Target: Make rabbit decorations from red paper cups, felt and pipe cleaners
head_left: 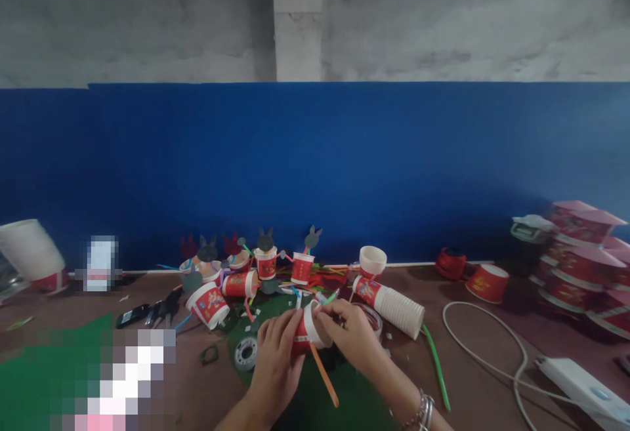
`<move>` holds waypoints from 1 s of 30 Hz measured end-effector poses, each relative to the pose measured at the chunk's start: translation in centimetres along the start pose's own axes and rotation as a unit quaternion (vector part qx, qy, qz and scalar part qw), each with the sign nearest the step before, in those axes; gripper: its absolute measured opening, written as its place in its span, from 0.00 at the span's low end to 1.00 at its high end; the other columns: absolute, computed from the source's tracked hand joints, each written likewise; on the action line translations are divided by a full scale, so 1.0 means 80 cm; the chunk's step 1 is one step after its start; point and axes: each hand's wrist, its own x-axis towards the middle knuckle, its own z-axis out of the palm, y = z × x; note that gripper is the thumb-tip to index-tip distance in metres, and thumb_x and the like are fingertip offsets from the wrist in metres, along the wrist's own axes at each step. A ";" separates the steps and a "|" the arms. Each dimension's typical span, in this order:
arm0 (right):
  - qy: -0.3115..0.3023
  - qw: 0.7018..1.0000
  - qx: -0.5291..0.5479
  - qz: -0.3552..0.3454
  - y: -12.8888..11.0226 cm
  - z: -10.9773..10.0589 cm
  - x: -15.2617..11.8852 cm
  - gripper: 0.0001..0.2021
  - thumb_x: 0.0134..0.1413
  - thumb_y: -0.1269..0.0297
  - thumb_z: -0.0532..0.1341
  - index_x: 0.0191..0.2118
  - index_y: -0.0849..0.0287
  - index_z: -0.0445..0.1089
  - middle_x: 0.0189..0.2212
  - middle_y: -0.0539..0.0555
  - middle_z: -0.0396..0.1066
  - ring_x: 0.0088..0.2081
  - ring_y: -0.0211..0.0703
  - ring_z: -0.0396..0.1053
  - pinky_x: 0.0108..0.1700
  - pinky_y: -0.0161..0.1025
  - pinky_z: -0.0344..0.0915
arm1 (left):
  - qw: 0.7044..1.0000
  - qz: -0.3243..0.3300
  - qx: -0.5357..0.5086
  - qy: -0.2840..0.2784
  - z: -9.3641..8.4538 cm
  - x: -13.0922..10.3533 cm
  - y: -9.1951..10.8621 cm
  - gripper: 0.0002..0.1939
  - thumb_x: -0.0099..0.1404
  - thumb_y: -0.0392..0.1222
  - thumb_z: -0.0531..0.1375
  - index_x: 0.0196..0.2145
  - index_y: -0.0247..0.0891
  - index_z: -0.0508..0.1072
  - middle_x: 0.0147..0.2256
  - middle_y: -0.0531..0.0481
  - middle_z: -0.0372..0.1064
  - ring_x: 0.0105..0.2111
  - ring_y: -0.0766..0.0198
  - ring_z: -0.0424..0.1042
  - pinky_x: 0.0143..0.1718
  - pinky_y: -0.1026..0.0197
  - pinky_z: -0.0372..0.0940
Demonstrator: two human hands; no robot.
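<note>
Apparently quite firmly, the left hand is clamped around a red paper cup, while the right hand bends its fingers at the white rim, where I cannot tell whether they really pinch something. I judge that the step in hand is fine work at this rim, beside the hanging orange pipe cleaner, and the next move calls for a steady cup and careful touch. Over the green mat, the cup lies tipped, its long axis roughly left to right, mouth facing the right hand.
</note>
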 end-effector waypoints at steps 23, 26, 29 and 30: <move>-0.002 1.000 -0.022 0.007 0.000 -0.004 0.001 0.09 0.49 0.65 0.57 0.24 0.62 0.72 0.24 0.53 0.69 0.29 0.42 0.66 0.33 0.35 0.61 | 1.000 0.025 0.014 -0.004 -0.008 0.006 0.010 0.35 0.53 0.23 0.54 0.58 0.42 0.56 0.49 0.44 0.65 0.47 0.56 0.65 0.49 0.52 0.56; -0.004 1.000 -0.026 0.006 -0.002 -0.004 0.001 0.09 0.48 0.65 0.57 0.23 0.62 0.70 0.24 0.52 0.68 0.28 0.41 0.66 0.33 0.35 0.60 | 1.000 0.026 0.009 -0.008 -0.007 0.006 0.009 0.36 0.53 0.23 0.53 0.58 0.43 0.55 0.49 0.44 0.65 0.47 0.55 0.65 0.49 0.52 0.55; -0.009 1.000 -0.023 0.011 -0.002 -0.004 0.001 0.08 0.47 0.66 0.56 0.23 0.62 0.70 0.23 0.52 0.67 0.28 0.40 0.65 0.32 0.34 0.60 | 1.000 0.024 0.003 -0.014 -0.005 0.005 0.008 0.37 0.53 0.23 0.54 0.59 0.43 0.54 0.50 0.44 0.65 0.47 0.55 0.64 0.49 0.51 0.55; -0.011 1.000 -0.020 0.012 -0.001 -0.004 0.001 0.08 0.46 0.67 0.56 0.23 0.62 0.70 0.23 0.51 0.67 0.28 0.40 0.65 0.32 0.34 0.60 | 1.000 0.023 0.001 -0.016 -0.004 0.005 0.008 0.37 0.53 0.23 0.54 0.59 0.43 0.54 0.50 0.44 0.64 0.47 0.55 0.64 0.49 0.51 0.55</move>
